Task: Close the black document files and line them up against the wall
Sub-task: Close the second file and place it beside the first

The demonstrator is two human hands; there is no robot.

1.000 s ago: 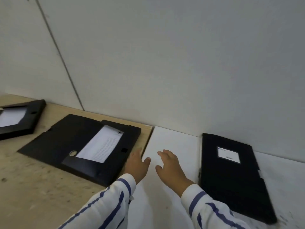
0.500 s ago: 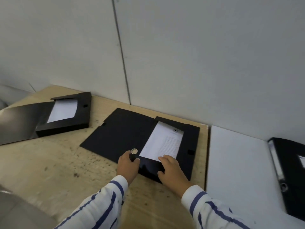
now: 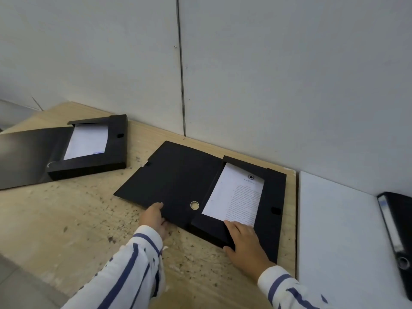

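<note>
Speckled wood counter (image 3: 66,219): two open black files (image 3: 178,175) (image 3: 29,152) lying flat, white board (image 3: 334,230) alongside, black binder (image 3: 396,230) on board.

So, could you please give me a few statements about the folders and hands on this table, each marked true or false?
1. The middle folder lies open with a printed sheet showing. True.
2. The left hand rests on the white board. False: it is at the near edge of the middle folder's open cover; the white board is bare.
3. The right hand lies on the near end of the middle folder's tray. True.
4. The far-left folder is shut. False: it is open, with paper visible.
5. The binder at the right stands upright against the wall. False: it lies flat.
</note>
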